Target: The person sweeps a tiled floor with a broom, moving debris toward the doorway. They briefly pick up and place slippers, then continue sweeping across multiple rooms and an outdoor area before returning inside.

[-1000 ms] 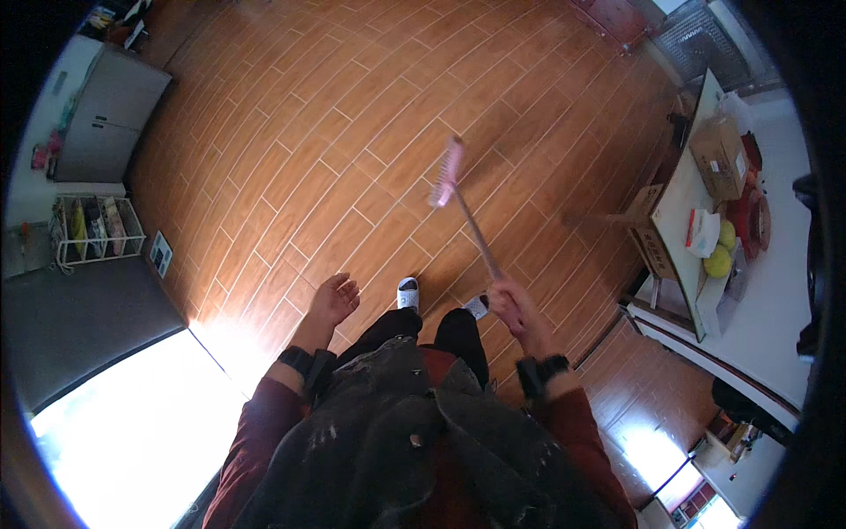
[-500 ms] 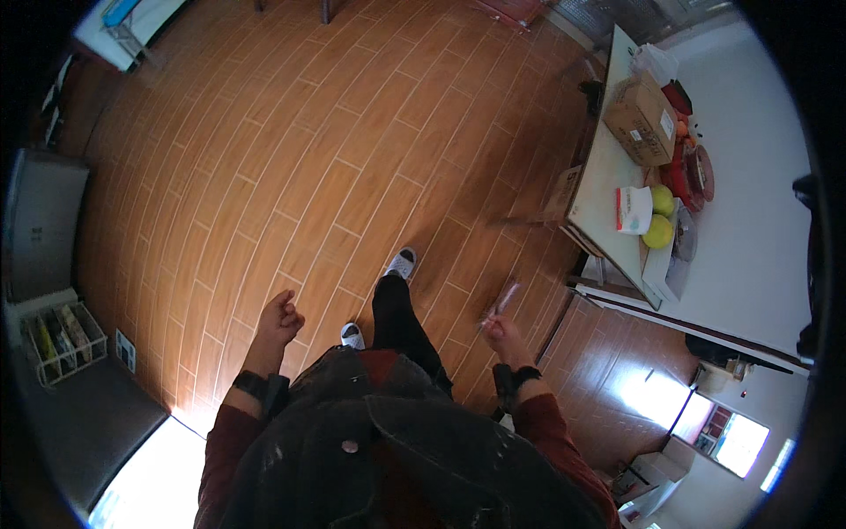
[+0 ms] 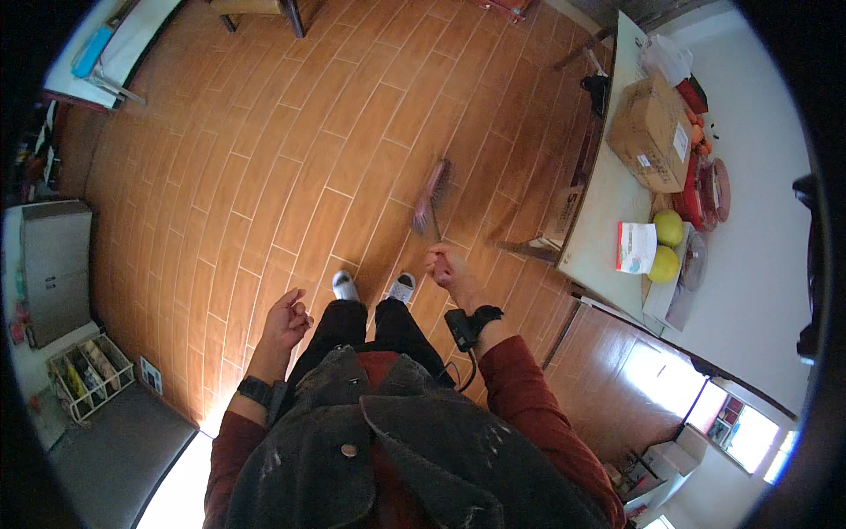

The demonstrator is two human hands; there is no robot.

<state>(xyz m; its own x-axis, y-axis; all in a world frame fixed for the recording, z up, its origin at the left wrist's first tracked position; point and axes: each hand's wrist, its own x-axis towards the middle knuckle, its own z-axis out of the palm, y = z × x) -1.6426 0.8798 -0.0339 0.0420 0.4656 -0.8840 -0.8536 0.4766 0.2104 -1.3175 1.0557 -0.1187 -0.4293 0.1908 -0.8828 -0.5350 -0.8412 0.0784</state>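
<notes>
My right hand (image 3: 445,265), closed in a fist, holds a brush by its thin handle in front of my body. The brush (image 3: 431,196) has a long pinkish-purple head with fine bristles and points away from me over the tiled floor. Whether its bristles touch the floor I cannot tell. My left hand (image 3: 286,318) hangs in the air at my left, loosely bent with fingers a little apart, and nothing shows in it. Both wrists wear black straps, the right one with a small box and cable.
On the right stands a table (image 3: 589,231) with a cardboard box (image 3: 651,132), two green fruits (image 3: 664,264) and a white-and-red packet (image 3: 634,248). A wire basket (image 3: 90,377) and a grey cabinet (image 3: 57,273) are at left. Chair legs (image 3: 293,19) show at the far side.
My right hand has swung forward and left, carrying the brush out ahead of me. My left foot has come forward level with the right. The left hand stays nearly in place.
</notes>
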